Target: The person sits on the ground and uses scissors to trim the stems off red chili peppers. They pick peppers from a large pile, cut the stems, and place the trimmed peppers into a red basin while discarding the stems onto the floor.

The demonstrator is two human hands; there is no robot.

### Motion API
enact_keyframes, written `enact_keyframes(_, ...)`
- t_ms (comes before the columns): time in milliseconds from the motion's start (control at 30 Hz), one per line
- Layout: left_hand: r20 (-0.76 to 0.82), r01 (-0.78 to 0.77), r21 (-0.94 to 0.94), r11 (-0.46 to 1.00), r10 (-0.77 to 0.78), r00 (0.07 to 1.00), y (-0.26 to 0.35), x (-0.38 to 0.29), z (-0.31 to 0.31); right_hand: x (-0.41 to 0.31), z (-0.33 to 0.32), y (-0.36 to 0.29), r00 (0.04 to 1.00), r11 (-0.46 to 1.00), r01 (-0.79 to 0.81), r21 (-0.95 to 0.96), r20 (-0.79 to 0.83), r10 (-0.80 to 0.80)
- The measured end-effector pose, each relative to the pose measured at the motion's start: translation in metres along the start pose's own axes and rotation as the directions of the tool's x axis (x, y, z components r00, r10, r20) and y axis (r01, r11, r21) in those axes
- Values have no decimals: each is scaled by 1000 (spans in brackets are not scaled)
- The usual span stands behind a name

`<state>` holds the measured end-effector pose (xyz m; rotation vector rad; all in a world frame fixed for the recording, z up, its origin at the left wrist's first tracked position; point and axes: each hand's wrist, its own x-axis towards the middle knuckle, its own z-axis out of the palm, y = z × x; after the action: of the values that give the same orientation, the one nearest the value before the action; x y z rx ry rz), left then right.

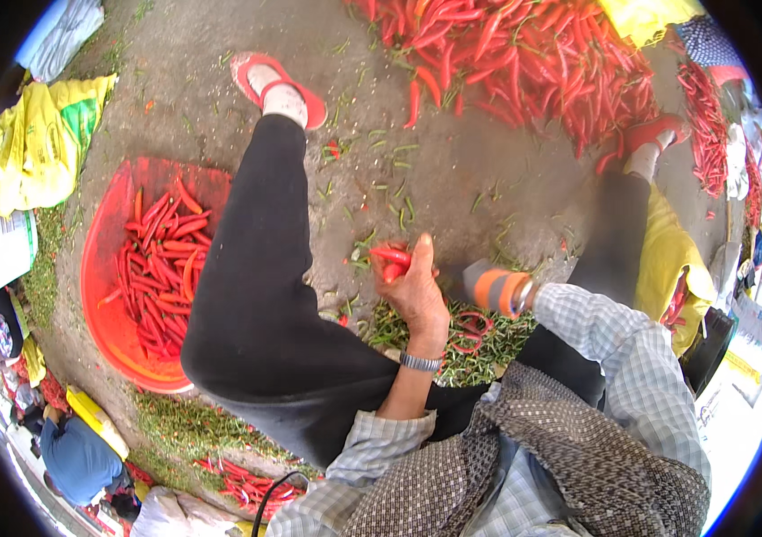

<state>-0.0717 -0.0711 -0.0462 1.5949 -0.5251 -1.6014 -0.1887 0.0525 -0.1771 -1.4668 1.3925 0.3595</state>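
Note:
My left hand (414,285), with a metal watch band at the wrist, is closed around several red chili peppers (392,263) in front of my lap. Just right of it is my right hand (482,282), in an orange and grey glove, motion-blurred; its fingers cannot be made out. Green stems (401,211) lie scattered on the ground beyond, and a thicker heap of stems (488,342) with a few red bits is below my hands. To the left, a red plastic basin (100,282) holds many red chili peppers (166,268).
A large pile of red chilies (522,60) spreads at the top right near my right foot. Yellow sacks lie at the upper left (45,141) and beside my right leg (666,262). A white bucket (6,252) stands far left. Another person in blue (79,456) is at the lower left.

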Motion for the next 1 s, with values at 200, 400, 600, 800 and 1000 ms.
enact_keyframes(200,25,31,49,998,-32,999,-4,2,-8,85,-170,14,629,906,-179,-383,-753,-194)
enact_keyframes(400,16,74,61,995,-75,997,-13,8,-12,147,-252,50,866,704,-459,-541,-449,220)
enact_keyframes(600,12,72,36,997,-73,997,-16,9,-14,40,-156,-4,585,959,112,-262,-763,-277)
enact_keyframes(800,132,39,-85,996,-27,991,-12,2,-4,-12,-105,-19,978,641,186,745,-203,-48)
enact_keyframes(1000,167,-341,313,886,302,939,-13,1,-4,39,-175,-8,736,989,-74,-131,-676,-34)
